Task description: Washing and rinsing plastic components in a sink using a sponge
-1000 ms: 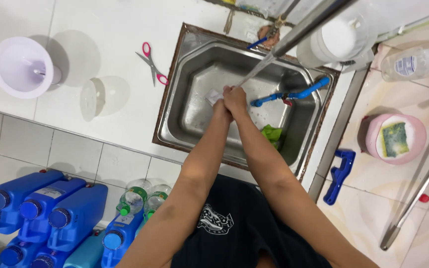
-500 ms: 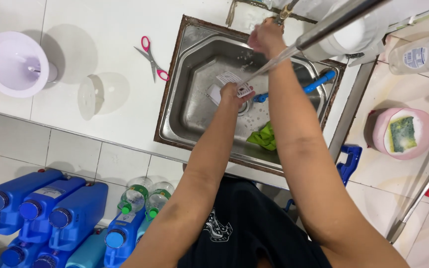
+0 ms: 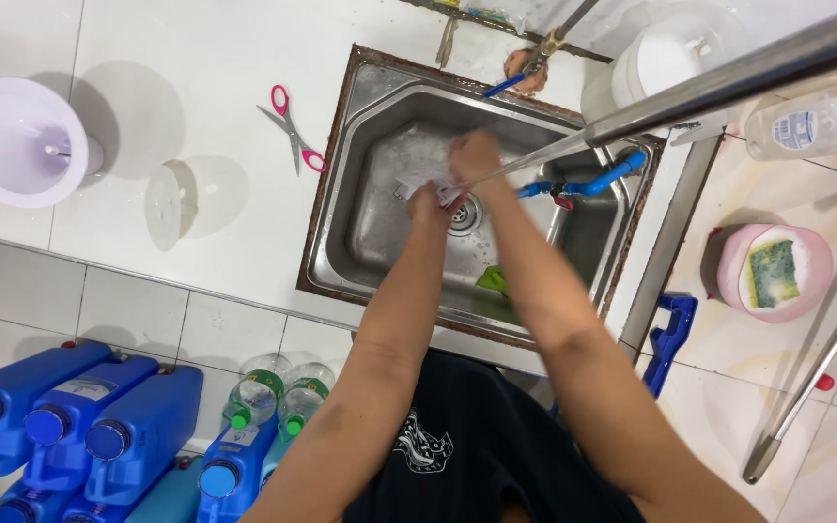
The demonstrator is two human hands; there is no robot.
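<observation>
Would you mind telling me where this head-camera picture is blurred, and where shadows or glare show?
In the head view, the right hand is smeared by motion blur over the steel sink; the left hand, holding a crumpled white piece, is sharper. The pink-handled scissors and the clear round lid cast soft shadows on the white counter. The grey metal bar, near the lens, shows glare.
</observation>
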